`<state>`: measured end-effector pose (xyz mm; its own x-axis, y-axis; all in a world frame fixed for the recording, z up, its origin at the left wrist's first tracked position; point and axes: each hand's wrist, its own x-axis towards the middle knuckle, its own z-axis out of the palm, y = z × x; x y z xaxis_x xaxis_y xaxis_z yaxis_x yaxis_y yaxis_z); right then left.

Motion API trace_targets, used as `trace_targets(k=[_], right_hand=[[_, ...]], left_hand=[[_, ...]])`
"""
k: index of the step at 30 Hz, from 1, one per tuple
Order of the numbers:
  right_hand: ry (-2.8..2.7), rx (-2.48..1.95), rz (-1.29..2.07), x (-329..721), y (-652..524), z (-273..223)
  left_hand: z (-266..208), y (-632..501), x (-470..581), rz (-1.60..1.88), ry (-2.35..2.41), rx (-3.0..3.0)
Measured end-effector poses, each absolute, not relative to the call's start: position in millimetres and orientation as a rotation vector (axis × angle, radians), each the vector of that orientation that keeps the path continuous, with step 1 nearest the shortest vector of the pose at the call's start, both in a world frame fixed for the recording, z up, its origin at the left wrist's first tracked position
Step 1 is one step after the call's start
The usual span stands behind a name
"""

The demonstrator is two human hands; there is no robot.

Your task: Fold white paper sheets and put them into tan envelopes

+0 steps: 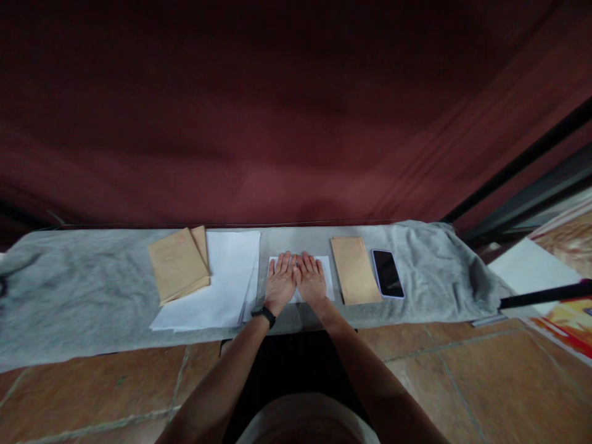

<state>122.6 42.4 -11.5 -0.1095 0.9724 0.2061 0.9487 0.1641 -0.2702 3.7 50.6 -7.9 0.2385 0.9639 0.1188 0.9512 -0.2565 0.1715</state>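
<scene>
A small white sheet of paper [329,285], perhaps folded, lies on the grey cloth in front of me. Flat on its left part rests my left hand [280,277], fingers stretched out, a dark band on the wrist. My right hand [311,277] lies flat beside it on the same paper, the thumbs close together. Neither hand grips anything. Much of the paper is hidden under my palms. Just right of it is a brown envelope stack [356,271]. Larger white sheets [226,271] lie to the left, partly under more brown envelopes [178,262].
A phone [388,273] with a dark screen lies right of the envelopes. Grey cloth [83,277] covers the long, narrow surface. Behind it rises a dark red panel [277,123]. A black bar [546,295] and printed boards stand at the right, above a tiled floor [115,388].
</scene>
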Motion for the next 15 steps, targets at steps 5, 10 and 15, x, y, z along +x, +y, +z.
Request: trace_targets(k=[5, 10, 15], right_hand=[[-2.091, -1.816, 0.048, 130.3, 37.1, -16.7], [-2.046, -1.814, -0.027, 139.0, 30.1, -22.3], [-1.977, -1.849, -0.106, 143.5, 24.2, -26.2]], left_hand=[[-2.9, 45.0, 2.5, 0.327, 1.923, 2.400], [-1.9, 37.8, -1.7, 0.332, 2.028, 2.353], [-3.7, 34.9, -3.3, 0.379, 2.081, 2.316]])
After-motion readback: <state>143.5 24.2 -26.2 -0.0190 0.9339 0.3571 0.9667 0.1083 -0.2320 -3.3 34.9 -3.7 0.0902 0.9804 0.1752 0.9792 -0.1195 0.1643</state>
